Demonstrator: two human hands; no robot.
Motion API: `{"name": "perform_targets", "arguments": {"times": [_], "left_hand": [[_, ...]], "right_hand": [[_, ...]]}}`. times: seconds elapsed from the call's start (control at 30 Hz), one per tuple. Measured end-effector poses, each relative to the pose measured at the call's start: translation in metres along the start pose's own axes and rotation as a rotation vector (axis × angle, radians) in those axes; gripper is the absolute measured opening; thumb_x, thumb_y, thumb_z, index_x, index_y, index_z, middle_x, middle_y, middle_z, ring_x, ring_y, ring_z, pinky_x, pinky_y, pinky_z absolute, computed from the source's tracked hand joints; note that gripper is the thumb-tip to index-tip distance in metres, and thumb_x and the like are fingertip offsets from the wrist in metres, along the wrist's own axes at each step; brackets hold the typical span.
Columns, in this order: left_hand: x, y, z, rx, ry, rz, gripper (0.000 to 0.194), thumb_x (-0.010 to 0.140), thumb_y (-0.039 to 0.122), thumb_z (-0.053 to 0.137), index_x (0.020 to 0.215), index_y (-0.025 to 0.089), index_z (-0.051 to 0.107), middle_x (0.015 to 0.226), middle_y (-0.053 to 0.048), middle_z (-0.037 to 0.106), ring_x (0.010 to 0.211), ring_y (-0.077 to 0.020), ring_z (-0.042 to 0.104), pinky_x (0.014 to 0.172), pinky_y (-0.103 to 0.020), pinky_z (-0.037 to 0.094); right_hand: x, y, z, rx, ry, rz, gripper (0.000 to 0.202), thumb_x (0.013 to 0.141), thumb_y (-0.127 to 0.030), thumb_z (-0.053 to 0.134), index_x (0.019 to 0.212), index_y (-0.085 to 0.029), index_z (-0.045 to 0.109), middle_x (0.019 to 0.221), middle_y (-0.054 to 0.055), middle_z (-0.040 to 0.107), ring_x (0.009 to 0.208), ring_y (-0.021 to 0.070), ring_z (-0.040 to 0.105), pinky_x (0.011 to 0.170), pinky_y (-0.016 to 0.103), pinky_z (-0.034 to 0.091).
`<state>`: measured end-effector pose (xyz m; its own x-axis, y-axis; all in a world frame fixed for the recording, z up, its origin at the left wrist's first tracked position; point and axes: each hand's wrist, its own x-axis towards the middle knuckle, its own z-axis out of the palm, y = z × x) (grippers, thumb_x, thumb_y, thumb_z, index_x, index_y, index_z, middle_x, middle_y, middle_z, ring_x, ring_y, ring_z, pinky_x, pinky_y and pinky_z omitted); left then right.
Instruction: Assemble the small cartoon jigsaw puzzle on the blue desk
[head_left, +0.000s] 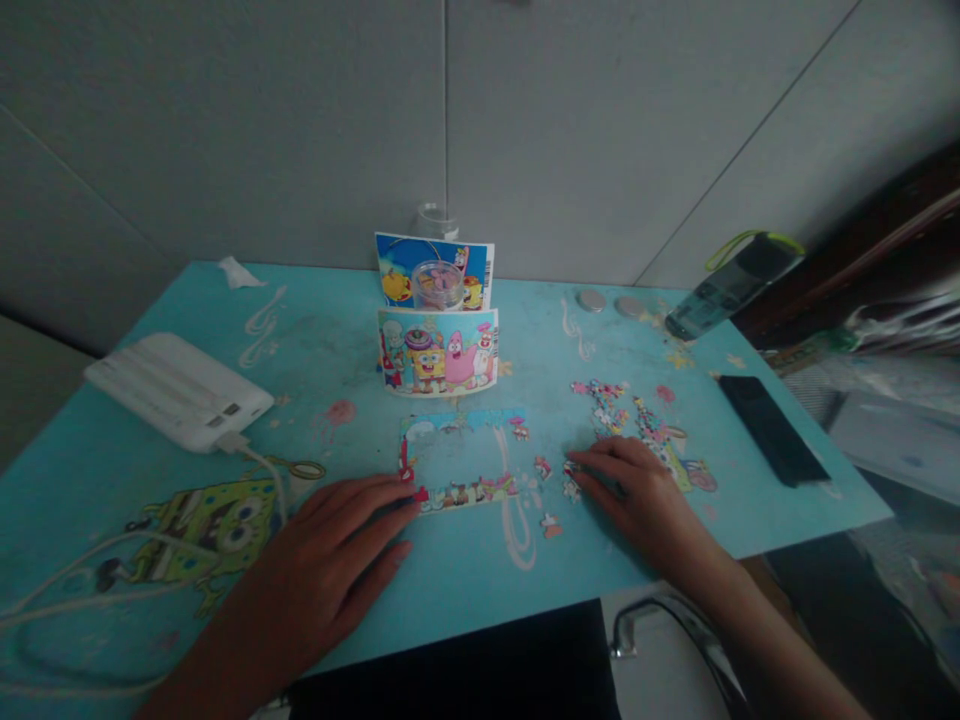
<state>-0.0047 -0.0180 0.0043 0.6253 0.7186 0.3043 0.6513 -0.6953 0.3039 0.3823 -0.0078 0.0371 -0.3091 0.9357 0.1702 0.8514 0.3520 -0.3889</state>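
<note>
The table (465, 575), covered in light blue with printed cartoon figures, is seen to extend beneath and beyond both hands. The left hand (330, 550) is laid palm down, its fingers loosely spread and extended to the lower left corner of the puzzle border. The right hand (645, 495) is held well apart from it, thumb and fingers curved down at a small puzzle piece (571, 488); whether the piece is gripped or only touched cannot be told.

A white power bank (180, 390), with a white cable (262, 460) attached, is placed beyond and to the left of the left hand. A bottle (731, 285) with a green loop is tilted far beyond the right hand, and a dark phone (772, 430) is laid to that hand's right. The puzzle border (465, 417) is situated between the hands, mostly beyond the left fingertips; its top, left and bottom sides are assembled, and its right side is open. Beyond it, a front picture card (439, 352) and a rear picture card (397, 275) are stood upright, with a clear jar (438, 288) of pieces between them. Two round lids (592, 300) are set beyond the right hand. Piled pieces (607, 410) are gathered just beyond that hand, and loose pieces (551, 525) are scattered to its left.
</note>
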Motion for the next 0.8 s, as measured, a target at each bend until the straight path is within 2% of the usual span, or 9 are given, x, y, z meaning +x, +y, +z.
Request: {"name": "perform_targets", "arguments": {"times": [0.2,0.33,0.4,0.53,0.67,0.8], "left_hand": [[0.0,0.0,-0.001,-0.004,0.02,0.01,0.042,0.097,0.026,0.061,0.138,0.025,0.06,0.14,-0.006,0.06,0.128,-0.026,0.056,0.108,-0.047,0.047],[0.0,0.002,-0.001,-0.007,0.026,0.007,0.042,0.097,0.026,0.061,0.138,0.025,0.06,0.139,-0.007,0.061,0.127,-0.0261,0.056,0.108,-0.047,0.048],[0.0,0.002,-0.001,-0.009,0.027,0.004,0.042,0.097,0.026,0.061,0.139,0.025,0.06,0.14,-0.007,0.06,0.128,-0.0261,0.056,0.108,-0.047,0.047],[0.001,0.002,-0.001,-0.006,0.014,-0.004,0.042,0.097,0.026,0.06,0.139,0.025,0.06,0.141,-0.007,0.06,0.128,-0.026,0.056,0.109,-0.047,0.047],[0.002,0.002,-0.001,-0.009,0.02,-0.003,0.042,0.097,0.024,0.06,0.139,0.025,0.06,0.14,-0.006,0.06,0.127,-0.0253,0.056,0.108,-0.046,0.048],[0.002,0.003,-0.002,-0.001,0.024,0.002,0.042,0.097,0.023,0.06,0.139,0.025,0.059,0.14,-0.006,0.06,0.127,-0.0243,0.056,0.107,-0.045,0.048]], "right_hand": [[0.007,-0.003,-0.005,0.009,-0.041,0.058,0.014,0.097,-0.033,0.064,0.1,-0.023,0.075,0.101,0.007,0.071,0.094,0.0232,0.067,0.089,0.042,0.054],[0.009,-0.005,-0.01,0.076,-0.071,0.146,0.008,0.095,-0.03,0.068,0.093,-0.023,0.072,0.09,0.004,0.072,0.085,0.0208,0.068,0.082,0.037,0.054],[0.008,-0.008,-0.011,0.119,-0.077,0.144,0.012,0.097,-0.027,0.063,0.103,-0.024,0.072,0.093,0.003,0.072,0.084,0.0197,0.068,0.081,0.035,0.054],[0.007,-0.016,-0.011,0.196,-0.083,0.059,0.037,0.103,-0.02,0.049,0.135,-0.029,0.065,0.108,0.006,0.068,0.093,0.0186,0.066,0.084,0.034,0.053],[0.009,-0.027,-0.008,0.273,-0.093,0.018,0.037,0.102,-0.017,0.048,0.132,-0.028,0.068,0.108,0.007,0.067,0.095,0.0183,0.066,0.083,0.034,0.054],[0.014,-0.035,-0.003,0.344,-0.078,0.059,0.03,0.1,-0.023,0.058,0.126,-0.028,0.071,0.105,0.005,0.071,0.091,0.0175,0.068,0.081,0.033,0.055]]}}
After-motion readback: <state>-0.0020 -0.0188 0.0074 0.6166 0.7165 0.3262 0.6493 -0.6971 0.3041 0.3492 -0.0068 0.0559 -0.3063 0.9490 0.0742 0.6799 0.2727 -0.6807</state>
